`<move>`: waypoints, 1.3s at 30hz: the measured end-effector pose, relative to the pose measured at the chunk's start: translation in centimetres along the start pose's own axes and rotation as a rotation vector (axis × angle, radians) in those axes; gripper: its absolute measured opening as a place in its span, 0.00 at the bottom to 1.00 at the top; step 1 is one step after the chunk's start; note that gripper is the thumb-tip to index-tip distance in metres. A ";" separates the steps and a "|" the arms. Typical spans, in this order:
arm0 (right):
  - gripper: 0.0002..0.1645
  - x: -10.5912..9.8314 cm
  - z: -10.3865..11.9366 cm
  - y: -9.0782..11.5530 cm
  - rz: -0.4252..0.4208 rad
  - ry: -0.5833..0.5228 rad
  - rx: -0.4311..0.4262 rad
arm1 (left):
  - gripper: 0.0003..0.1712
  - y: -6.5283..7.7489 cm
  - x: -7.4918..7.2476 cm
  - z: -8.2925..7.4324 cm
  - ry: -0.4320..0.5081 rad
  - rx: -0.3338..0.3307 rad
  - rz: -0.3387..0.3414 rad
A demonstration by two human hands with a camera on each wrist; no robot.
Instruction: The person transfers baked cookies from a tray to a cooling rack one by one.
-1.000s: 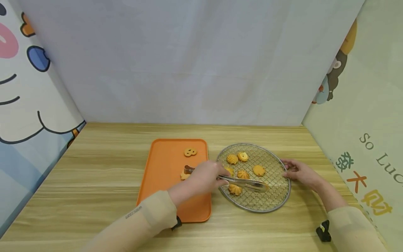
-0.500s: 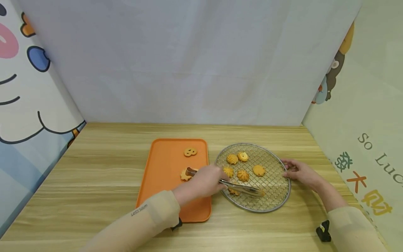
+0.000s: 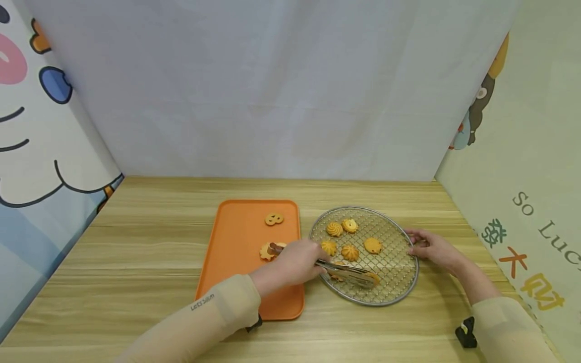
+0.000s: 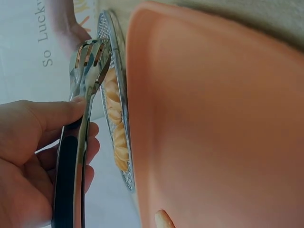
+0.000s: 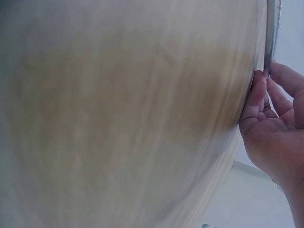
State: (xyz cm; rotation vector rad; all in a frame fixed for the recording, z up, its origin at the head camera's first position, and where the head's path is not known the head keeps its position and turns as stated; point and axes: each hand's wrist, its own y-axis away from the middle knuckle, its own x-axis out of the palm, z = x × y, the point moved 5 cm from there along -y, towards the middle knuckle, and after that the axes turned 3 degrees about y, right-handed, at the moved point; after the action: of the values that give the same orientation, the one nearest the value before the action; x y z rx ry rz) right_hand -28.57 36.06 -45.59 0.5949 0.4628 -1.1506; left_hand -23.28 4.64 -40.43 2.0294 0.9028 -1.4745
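My left hand (image 3: 297, 259) grips a pair of metal tongs (image 3: 347, 272), reaching across from the orange tray to the round wire rack (image 3: 395, 259). In the left wrist view the slotted tongs (image 4: 88, 71) have dark handle grips, with the thumb pressing on one arm. A golden cookie (image 3: 374, 279) shows at the tongs' tips, low over the mesh. Several other cookies lie on the rack, among them a swirled cookie (image 3: 350, 253) and a round flat cookie (image 3: 373, 245). My right hand (image 3: 433, 249) pinches the rack's right rim, seen close in the right wrist view as a grey rim (image 5: 271, 35).
The orange tray (image 3: 236, 237) lies left of the rack under my left forearm. On it are a pretzel-shaped cookie (image 3: 274, 219) and a flower-shaped cookie (image 3: 266, 251), partly covered by the tongs' rear end. A pale curtain (image 3: 281, 91) closes off the back of the wooden table (image 3: 122, 262).
The tongs' tips have moved slightly left and toward the table's front, and the cookie at them has shifted the same way. The right hand has stayed at the rim.
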 end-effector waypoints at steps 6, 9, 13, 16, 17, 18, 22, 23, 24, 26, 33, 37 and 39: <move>0.39 0.0 -0.1 -0.1 -0.003 0.002 -0.002 | 0.16 -0.1 0.0 0.1 -0.021 0.003 -0.003; 0.39 0.1 -0.1 0.0 -0.006 0.002 -0.001 | 0.18 -0.1 0.0 0.1 -0.026 0.004 -0.013; 0.39 0.0 -0.1 0.0 -0.005 -0.005 0.001 | 0.18 -0.1 0.0 0.1 -0.031 -0.001 -0.024; 0.39 0.0 -0.2 0.0 -0.004 -0.010 0.000 | 0.19 -0.1 -0.1 0.1 -0.049 -0.002 -0.035; 0.39 0.0 -0.2 0.0 -0.004 -0.011 -0.001 | 0.20 -0.1 -0.1 0.1 -0.054 0.000 -0.039; 0.39 0.0 -0.2 -0.1 -0.004 -0.012 0.000 | 0.20 -0.1 -0.2 0.1 -0.058 0.002 -0.043; 0.39 0.1 -0.3 -0.1 -0.002 -0.011 -0.002 | 0.23 0.0 -0.2 0.3 -0.063 0.007 -0.056; 0.39 0.1 -0.3 -0.2 -0.001 -0.011 -0.004 | 0.23 0.0 -0.3 0.4 -0.057 0.007 -0.061; 0.39 0.1 -0.3 -0.2 0.000 -0.011 -0.005 | 0.24 0.0 -0.4 0.4 -0.050 0.007 -0.067; 0.39 0.1 -0.4 -0.3 0.003 -0.015 -0.008 | 0.24 0.0 -0.6 0.6 -0.023 0.004 -0.079; 0.39 0.0 -0.6 -0.4 0.005 -0.020 -0.013 | 0.27 0.6 -2.4 1.2 0.061 -0.022 -0.090; 0.39 0.1 -0.6 -0.4 0.006 -0.015 -0.018 | 0.27 1.4 -3.7 1.5 0.080 -0.041 -0.093; 0.38 0.1 -0.6 -0.4 0.008 -0.014 -0.019 | 0.26 1.7 -4.3 1.8 0.085 -0.046 -0.105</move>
State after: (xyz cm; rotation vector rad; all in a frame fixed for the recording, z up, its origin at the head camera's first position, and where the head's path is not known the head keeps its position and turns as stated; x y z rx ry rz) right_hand -28.88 36.30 -46.21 0.5719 0.4587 -1.1413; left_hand -24.00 1.26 -36.93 2.0526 1.0835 -1.4169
